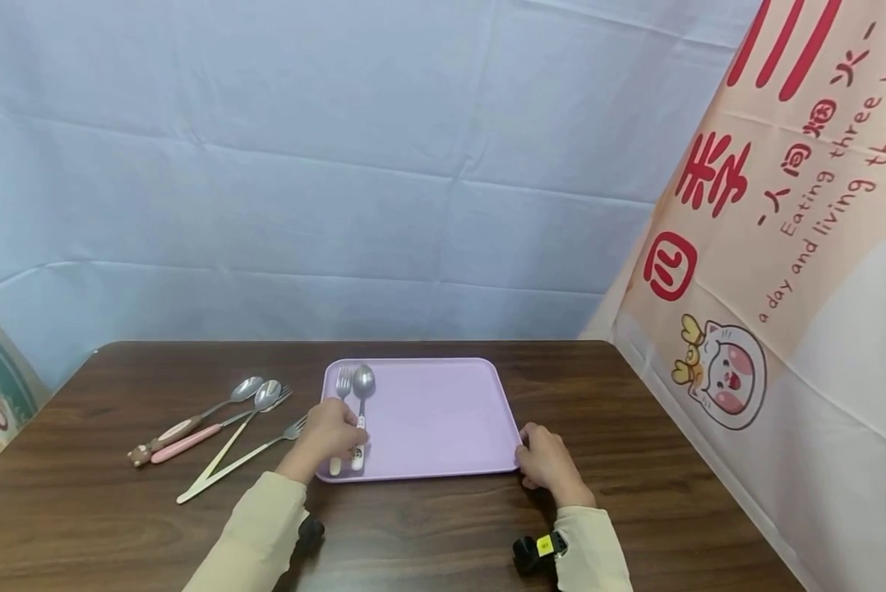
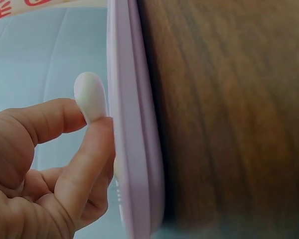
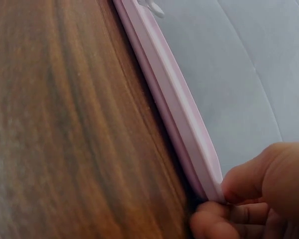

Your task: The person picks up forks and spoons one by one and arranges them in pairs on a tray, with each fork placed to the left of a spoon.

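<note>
A lilac tray (image 1: 431,415) lies on the table. On its left side a fork (image 1: 344,380) and a spoon (image 1: 364,381) lie side by side, both with pale handles pointing to the front edge. My left hand (image 1: 330,432) is over the fork's handle and pinches the spoon's white handle end (image 2: 90,97) between thumb and finger in the left wrist view. It hides the middle of the fork. At the tray's front right corner, my right hand (image 1: 549,462) grips the rim. Its thumb presses the rim's edge, and curled fingers (image 3: 212,219) sit low beside it.
Left of the tray lie several more pieces of cutlery: a spoon with a brown bear handle (image 1: 180,430), a pink-handled piece (image 1: 186,444), a cream-handled spoon (image 1: 267,396) and a cream-handled fork (image 1: 254,452). A cloth (image 1: 339,230) hangs behind the brown table (image 1: 428,534).
</note>
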`<action>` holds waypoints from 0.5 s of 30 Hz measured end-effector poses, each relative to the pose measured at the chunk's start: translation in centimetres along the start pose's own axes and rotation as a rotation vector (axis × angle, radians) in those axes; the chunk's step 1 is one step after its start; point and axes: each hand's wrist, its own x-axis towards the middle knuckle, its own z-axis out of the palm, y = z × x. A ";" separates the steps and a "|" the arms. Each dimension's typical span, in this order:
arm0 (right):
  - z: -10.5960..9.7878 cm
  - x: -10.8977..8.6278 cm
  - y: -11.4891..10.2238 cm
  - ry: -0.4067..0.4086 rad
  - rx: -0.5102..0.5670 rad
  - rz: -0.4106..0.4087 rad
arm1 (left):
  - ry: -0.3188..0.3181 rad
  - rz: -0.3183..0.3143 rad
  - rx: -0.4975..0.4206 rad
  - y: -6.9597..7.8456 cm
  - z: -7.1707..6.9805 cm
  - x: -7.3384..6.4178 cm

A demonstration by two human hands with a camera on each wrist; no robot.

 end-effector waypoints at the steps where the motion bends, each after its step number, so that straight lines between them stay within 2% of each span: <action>1: 0.0 0.0 0.0 0.001 -0.003 -0.004 | 0.004 0.006 0.002 0.0 0.1 0.0; 3: 0.1 0.0 0.0 0.009 -0.010 -0.011 | 0.009 0.022 0.010 0.0 0.2 0.0; 15: 0.1 0.0 0.0 0.013 -0.021 -0.006 | -0.011 -0.012 0.012 0.5 0.7 0.1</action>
